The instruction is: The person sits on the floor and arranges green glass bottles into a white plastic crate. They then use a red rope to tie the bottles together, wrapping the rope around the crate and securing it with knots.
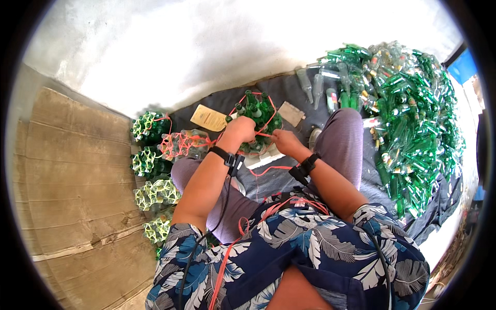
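A cluster of green glass bottles (255,108) stands upright in front of me on a white block (267,158). Pinkish-red plastic twine (264,135) loops loosely around the bottle necks. My left hand (242,130) is closed on the twine at the near left side of the cluster. To its right, my right hand (286,141) pinches the same twine, and a short length runs between the two hands. A loose tail (267,169) of it curls below my right hand. My left fingers partly hide the nearer bottles.
Tied bottle bundles (149,161) line the left side by a cardboard sheet (77,174). Clear bottles netted in red twine (182,145) lie beside my left knee. A large heap of loose bottles (410,116) fills the right. Cardboard pieces (209,117) lie on the dark ground sheet (279,83).
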The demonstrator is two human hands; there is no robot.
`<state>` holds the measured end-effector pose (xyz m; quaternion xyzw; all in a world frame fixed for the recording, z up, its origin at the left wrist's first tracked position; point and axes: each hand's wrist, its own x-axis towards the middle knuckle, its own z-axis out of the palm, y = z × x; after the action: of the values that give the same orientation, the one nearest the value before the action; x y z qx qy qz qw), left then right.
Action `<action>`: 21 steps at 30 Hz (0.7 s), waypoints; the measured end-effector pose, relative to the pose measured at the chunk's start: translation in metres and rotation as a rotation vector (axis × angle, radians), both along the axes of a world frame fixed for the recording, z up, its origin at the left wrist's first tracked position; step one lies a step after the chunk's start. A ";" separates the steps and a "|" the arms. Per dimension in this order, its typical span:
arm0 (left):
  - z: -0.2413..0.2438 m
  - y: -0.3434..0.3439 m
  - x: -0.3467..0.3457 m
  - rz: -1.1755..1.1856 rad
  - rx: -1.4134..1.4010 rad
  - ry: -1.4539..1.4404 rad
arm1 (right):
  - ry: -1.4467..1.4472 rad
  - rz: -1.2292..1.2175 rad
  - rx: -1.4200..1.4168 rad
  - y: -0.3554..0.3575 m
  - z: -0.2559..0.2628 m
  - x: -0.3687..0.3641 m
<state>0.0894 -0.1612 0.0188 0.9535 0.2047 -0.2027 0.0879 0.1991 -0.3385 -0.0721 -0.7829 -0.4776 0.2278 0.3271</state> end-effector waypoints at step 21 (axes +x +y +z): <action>0.000 0.034 -0.019 0.048 0.082 -0.103 | 0.196 -0.017 0.072 0.023 -0.016 -0.021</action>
<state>0.0706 -0.1276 0.0188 0.9603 0.2310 -0.1429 0.0638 0.1778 -0.3152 -0.0882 -0.7486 -0.4446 0.2833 0.4021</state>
